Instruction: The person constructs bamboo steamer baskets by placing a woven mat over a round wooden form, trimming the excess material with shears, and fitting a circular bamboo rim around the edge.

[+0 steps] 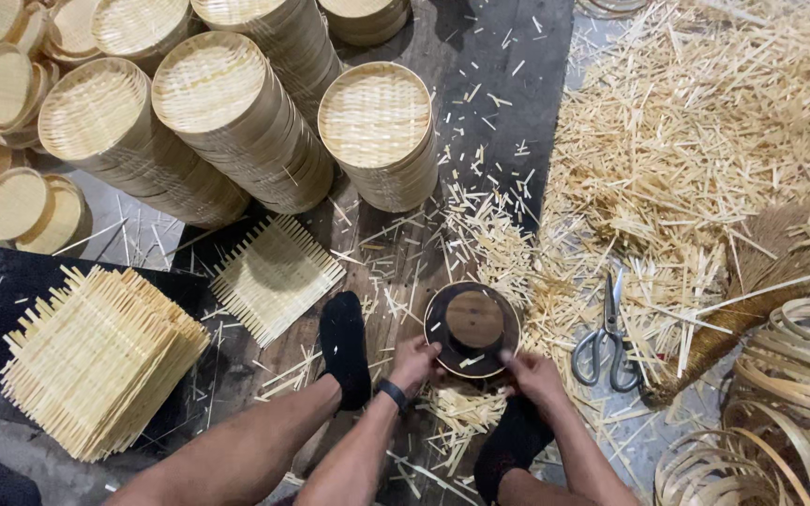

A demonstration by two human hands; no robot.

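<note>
A round dark wooden mould [472,328] with a lighter wooden disc on top sits on the floor between my two feet. My left hand [413,361] grips its left rim, with a black band on the wrist. My right hand [534,375] holds its lower right edge. Both feet wear black socks [344,349]. Bamboo offcuts lie under and around the mould.
Scissors [607,337] lie right of the mould. Stacks of round woven trays [377,131] stand behind. A single square woven mat [276,276] and a pile of square mats [100,361] lie left. Bamboo hoops [780,412] and a broom [752,281] are at right, amid several splinters.
</note>
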